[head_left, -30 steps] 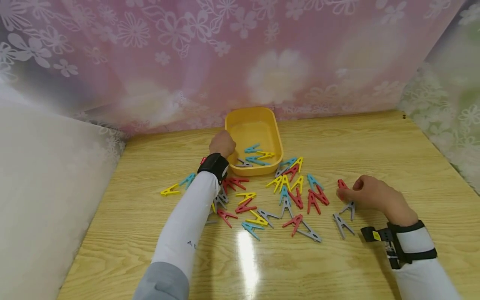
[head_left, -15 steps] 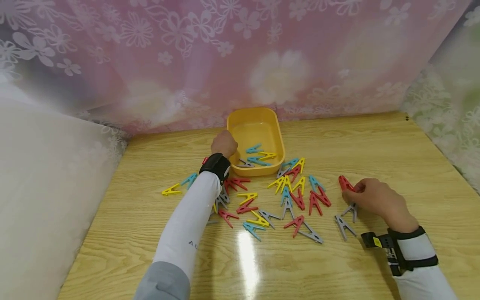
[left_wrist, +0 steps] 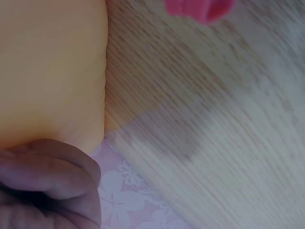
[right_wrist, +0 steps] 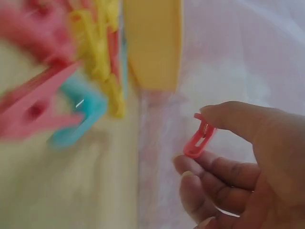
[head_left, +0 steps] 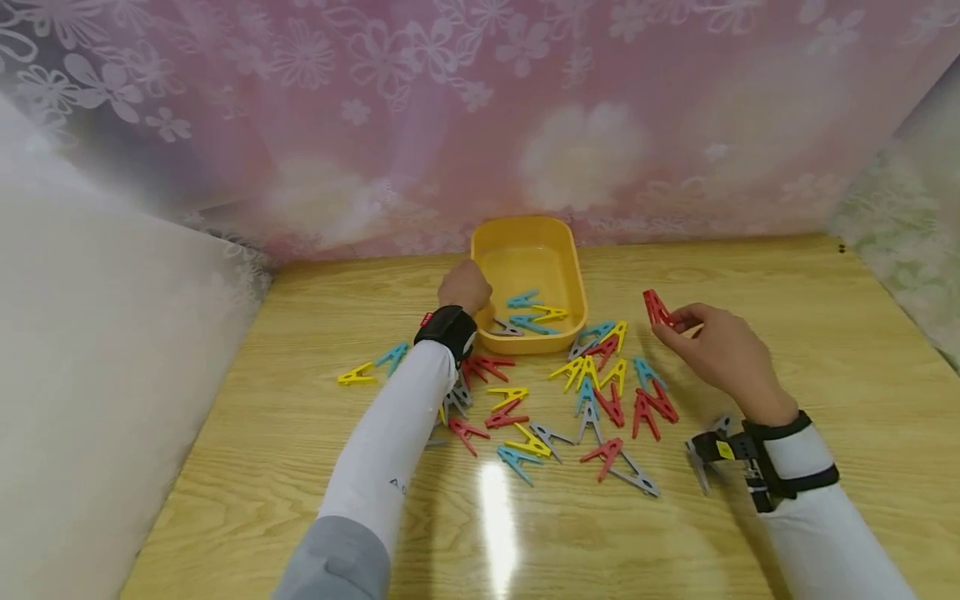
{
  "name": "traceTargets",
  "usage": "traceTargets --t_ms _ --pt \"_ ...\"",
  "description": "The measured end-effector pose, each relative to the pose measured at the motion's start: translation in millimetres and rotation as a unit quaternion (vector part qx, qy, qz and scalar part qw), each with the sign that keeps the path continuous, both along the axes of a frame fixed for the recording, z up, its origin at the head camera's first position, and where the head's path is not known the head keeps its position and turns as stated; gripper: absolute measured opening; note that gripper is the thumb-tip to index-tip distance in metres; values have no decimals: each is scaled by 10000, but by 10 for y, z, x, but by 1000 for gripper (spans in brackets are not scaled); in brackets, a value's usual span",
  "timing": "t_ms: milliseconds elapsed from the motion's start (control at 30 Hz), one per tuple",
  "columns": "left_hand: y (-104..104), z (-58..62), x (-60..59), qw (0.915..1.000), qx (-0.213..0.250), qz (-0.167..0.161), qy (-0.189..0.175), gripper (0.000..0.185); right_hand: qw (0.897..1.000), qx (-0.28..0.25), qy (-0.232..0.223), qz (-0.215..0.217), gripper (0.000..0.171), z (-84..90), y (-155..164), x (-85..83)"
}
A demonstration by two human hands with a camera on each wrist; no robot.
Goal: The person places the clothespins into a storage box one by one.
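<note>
so, r hand (head_left: 723, 350) has a red peg (head_left: 656, 308) pinched btwn thumb & fingertips, up off the table (head_left: 300, 467), right of the tub (head_left: 532, 344) & apart from it. prob. a light tip hold bc the peg's small; can't tell which end is gripped. l hand (head_left: 465, 286) is curled onto the tub's left rim, fingers bent; inner side hidden in head view, but looks like it's there to steady the tub, which seems light. tub stands at the back, next to the patterned cloth, maybe so the front's left for the loose pegs (head_left: 604, 454), mixed colours, some touching. inside, a few pegs, e.g. a yellow one (head_left: 551, 313), lie nr the front wall.
</note>
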State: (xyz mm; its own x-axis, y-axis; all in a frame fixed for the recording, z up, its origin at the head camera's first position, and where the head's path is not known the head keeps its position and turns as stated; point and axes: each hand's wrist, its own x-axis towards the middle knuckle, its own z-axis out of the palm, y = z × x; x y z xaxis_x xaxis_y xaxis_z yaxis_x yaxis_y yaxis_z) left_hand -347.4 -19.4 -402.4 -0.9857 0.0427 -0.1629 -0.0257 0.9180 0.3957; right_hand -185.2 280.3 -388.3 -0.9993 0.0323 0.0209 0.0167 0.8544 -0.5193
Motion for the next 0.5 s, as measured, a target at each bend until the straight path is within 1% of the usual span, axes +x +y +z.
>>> traceTargets --t_ms 100,200,233,367,500 --pt "-5 -5 -9 10000 18 15 8 18 9997 -53 158 157 59 94 -169 -139" --pt "-9 0 -12 10000 35 3 5 19 9991 -92 212 352 56 160 -346 -265" --pt "-18 -7 -12 9999 75 -17 81 19 9988 -95 236 414 55 172 -410 -304" --pt "-26 -7 -14 9999 116 -6 52 20 9978 -40 250 616 52 184 -643 -463" --pt "-5 -22 4 9999 89 121 40 22 9970 48 319 704 49 145 -814 -603"
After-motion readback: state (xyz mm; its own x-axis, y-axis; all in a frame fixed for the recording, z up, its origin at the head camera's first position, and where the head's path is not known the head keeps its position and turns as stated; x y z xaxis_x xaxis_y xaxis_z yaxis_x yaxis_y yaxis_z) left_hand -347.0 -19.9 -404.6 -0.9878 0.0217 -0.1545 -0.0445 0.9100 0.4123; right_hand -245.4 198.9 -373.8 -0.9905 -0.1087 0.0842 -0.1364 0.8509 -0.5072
